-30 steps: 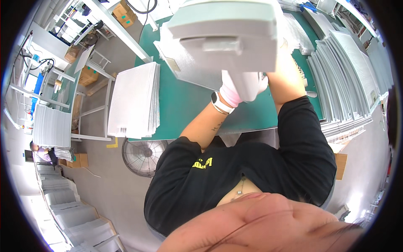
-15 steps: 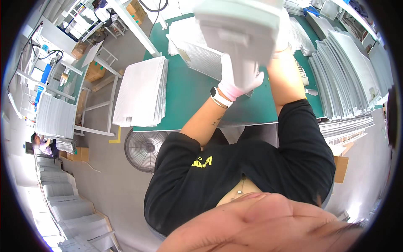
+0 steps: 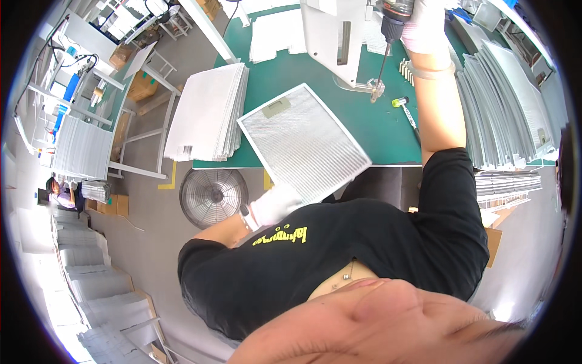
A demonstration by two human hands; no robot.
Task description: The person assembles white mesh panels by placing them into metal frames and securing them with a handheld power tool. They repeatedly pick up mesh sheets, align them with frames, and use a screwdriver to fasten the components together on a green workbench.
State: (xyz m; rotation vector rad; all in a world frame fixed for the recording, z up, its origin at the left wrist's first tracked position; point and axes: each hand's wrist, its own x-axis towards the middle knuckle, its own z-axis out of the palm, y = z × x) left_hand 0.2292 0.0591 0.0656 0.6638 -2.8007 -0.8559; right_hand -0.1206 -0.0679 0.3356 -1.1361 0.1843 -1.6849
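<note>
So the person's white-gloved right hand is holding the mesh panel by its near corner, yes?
Not quite: the head view shows the white-gloved left hand holding the mesh panel by its near corner. The right hand is up beside the drill-like tool.

The left of two wide fisheye cameras on my head looks down past my face (image 3: 339, 321), closest of all, over my black cloth top (image 3: 364, 233) onto the green flat workbench (image 3: 388, 133). The round grey wire-caged fan (image 3: 214, 195) appears farther off; straight edges bend toward the dark rim.
</note>
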